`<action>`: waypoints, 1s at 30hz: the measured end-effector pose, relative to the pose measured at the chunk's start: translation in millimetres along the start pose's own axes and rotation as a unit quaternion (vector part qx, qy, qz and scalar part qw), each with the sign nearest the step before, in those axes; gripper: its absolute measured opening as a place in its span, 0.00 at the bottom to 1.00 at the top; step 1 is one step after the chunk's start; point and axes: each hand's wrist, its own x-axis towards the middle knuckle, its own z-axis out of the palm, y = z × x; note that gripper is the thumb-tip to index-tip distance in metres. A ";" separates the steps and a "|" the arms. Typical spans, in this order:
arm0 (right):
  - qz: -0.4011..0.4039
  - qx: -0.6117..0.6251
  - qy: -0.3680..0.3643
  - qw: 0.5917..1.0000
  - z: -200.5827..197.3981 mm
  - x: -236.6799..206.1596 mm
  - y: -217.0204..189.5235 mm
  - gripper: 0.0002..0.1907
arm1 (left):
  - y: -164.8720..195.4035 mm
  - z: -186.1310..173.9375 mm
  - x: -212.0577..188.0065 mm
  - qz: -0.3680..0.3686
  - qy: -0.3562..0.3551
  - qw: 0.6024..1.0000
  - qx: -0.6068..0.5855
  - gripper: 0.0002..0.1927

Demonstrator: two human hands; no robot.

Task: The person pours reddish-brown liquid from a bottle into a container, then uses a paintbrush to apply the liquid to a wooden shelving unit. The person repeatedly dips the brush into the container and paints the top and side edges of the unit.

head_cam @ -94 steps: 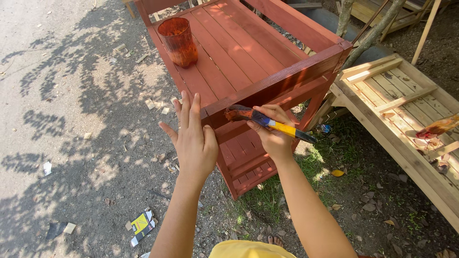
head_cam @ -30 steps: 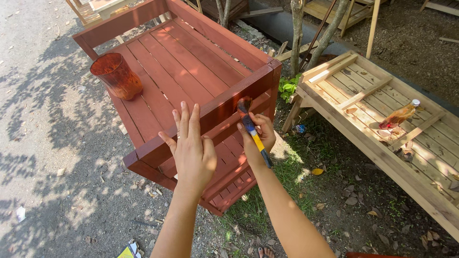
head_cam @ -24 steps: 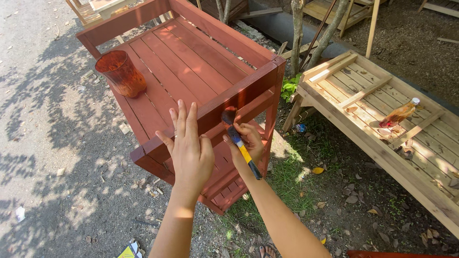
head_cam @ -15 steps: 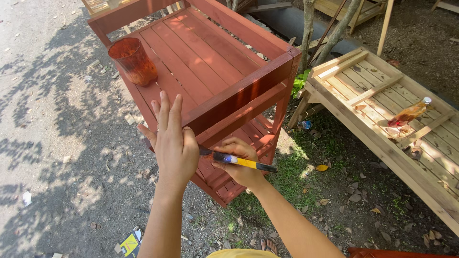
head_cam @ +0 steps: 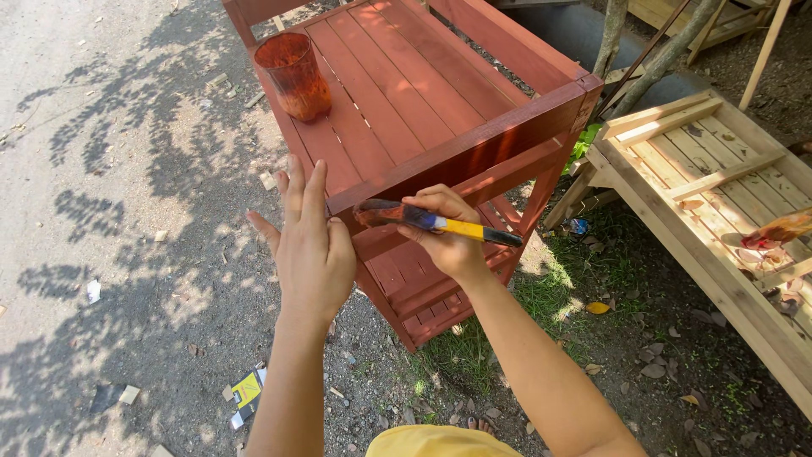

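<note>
Head view, looking straight down over the person's arms. The right hand (head_cam: pixel 448 241) is wrapped around a paintbrush (head_cam: pixel 431 220), fingers curled tight over the handle where blue meets yellow, thumb on the near side. The yellow end of the handle sticks out toward 3 o'clock, and the bristle end (loaded dark with reddish stain) points to 9 o'clock and sits right against the underside of the red-brown top rail (head_cam: pixel 461 152) of a slatted wooden stand (head_cam: pixel 397 93).

The left hand (head_cam: pixel 311 250) holds nothing: it is flat and open, fingers straight and close together, thumb spread out to 10 o'clock. Its fingertips lie at the near corner of the stand, just left of the bristles; whether they press the wood I cannot tell.

Up at 11 o'clock on the slatted top stands a clear plastic cup (head_cam: pixel 293 74), its walls smeared with the same red-brown stain, well apart from both hands. Below the rail, a lower slatted shelf (head_cam: pixel 419 283) shows between the two forearms.

Over at 3 o'clock sits an unpainted pale wooden frame (head_cam: pixel 719 220) on grass and dirt. Down at 7 o'clock a small yellow and black carton (head_cam: pixel 247 393) lies on the shaded ground.
</note>
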 end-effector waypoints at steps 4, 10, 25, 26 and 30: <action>0.021 -0.012 0.072 0.997 -39.2 9.2 10.6 0.18 | 11.4 13.6 0.2 0.000 -0.018 1.000 -0.011 0.35; 0.106 0.018 0.181 0.978 -96.4 18.5 24.1 0.18 | 29.3 30.2 4.3 -0.001 -0.036 0.999 -0.002 0.36; 0.066 0.032 0.291 0.954 -239.7 63.0 48.3 0.20 | 69.2 76.3 16.5 0.048 -0.035 0.998 -0.011 0.34; 0.055 0.031 0.291 0.955 -246.2 64.4 49.0 0.20 | 72.7 79.9 16.6 0.045 -0.038 0.998 -0.017 0.34; 0.070 0.023 0.341 0.937 -263.3 66.6 52.3 0.20 | 83.8 89.9 19.3 0.041 -0.056 0.997 -0.033 0.35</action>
